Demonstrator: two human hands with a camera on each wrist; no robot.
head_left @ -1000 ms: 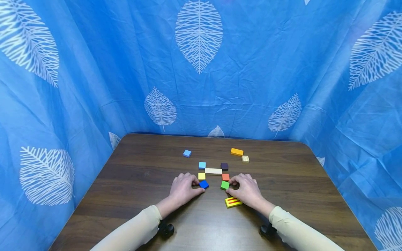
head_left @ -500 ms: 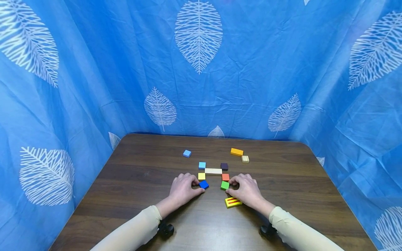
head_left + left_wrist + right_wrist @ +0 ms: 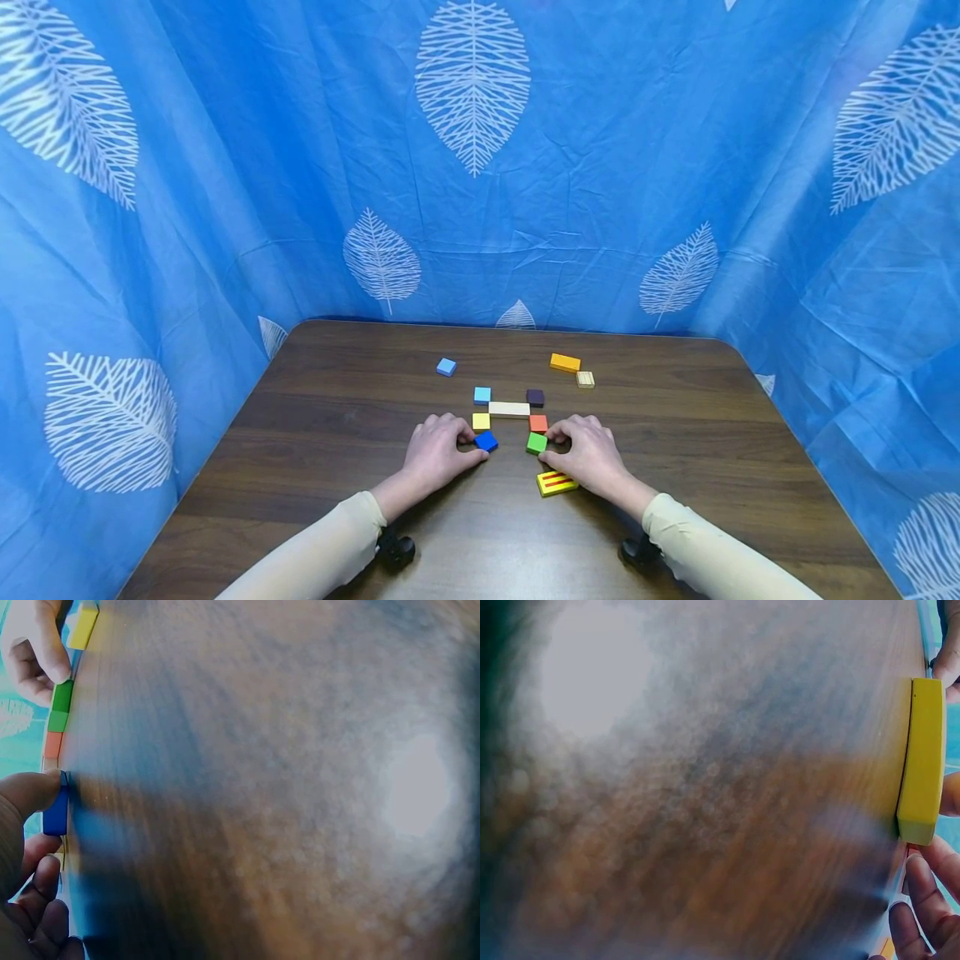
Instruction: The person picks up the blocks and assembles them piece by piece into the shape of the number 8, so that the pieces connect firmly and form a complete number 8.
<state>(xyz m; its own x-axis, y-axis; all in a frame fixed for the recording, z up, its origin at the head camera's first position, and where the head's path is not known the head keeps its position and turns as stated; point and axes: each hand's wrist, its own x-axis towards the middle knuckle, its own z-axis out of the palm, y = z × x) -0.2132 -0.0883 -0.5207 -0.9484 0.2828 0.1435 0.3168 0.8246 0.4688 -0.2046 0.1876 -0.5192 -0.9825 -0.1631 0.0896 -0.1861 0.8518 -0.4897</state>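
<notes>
In the head view my left hand [image 3: 437,447] pinches a dark blue block [image 3: 487,441] between thumb and index finger. The left wrist view shows the thumb at one end of that block and a finger at the other. Across from it, my right hand [image 3: 588,450] pinches a green block [image 3: 536,443]. Just beyond lie a yellow block [image 3: 481,422] on the left and a red-orange block [image 3: 538,424] on the right. A cream bar [image 3: 509,410] spans between a light blue block [image 3: 482,395] and a dark purple block [image 3: 536,398].
A yellow block with red stripes [image 3: 556,483] lies near my right thumb and fills the edge of the right wrist view. Farther back are another blue block [image 3: 446,367], an orange block [image 3: 566,362] and a striped pale block [image 3: 585,380]. A blue leaf-print curtain [image 3: 472,208] surrounds the brown table [image 3: 315,400].
</notes>
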